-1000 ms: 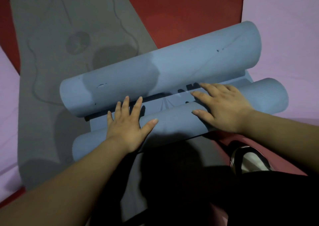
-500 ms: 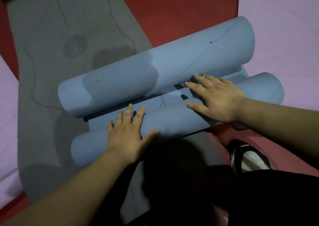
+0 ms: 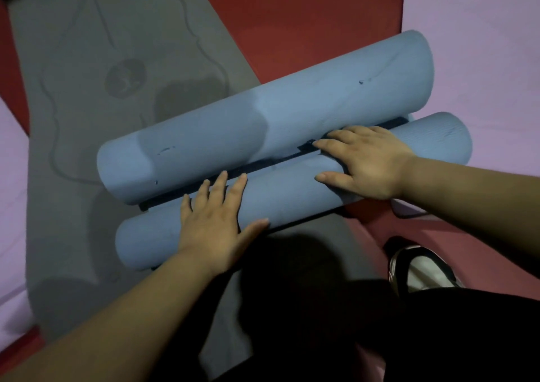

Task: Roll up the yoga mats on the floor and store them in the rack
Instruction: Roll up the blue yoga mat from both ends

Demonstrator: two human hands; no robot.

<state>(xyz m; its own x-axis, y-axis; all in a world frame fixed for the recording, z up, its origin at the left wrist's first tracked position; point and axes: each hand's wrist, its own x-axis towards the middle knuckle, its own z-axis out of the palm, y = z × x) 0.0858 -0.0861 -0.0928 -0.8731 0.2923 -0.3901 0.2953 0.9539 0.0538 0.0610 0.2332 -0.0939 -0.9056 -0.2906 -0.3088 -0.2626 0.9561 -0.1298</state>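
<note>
A blue yoga mat is rolled from both ends into two parallel rolls lying diagonally on the floor. The far roll [image 3: 306,110] is thicker; the near roll [image 3: 292,194] is thinner and almost touches it, with only a dark gap between them. My left hand [image 3: 216,224] presses flat on the near roll's left part, fingers spread. My right hand [image 3: 368,159] lies flat on its right part, fingertips at the gap. A grey mat [image 3: 87,89] with a line pattern lies unrolled beneath and beyond.
Red floor [image 3: 292,16] shows behind the rolls. Pink mats lie flat at the right [image 3: 482,45] and the left edge [image 3: 11,191]. My shoe [image 3: 420,267] and dark trousers are at the lower right, close to the near roll.
Both hands have pushed the near roll forward, so the flat strip of blue mat between the two rolls has shrunk to a narrow dark gap.
</note>
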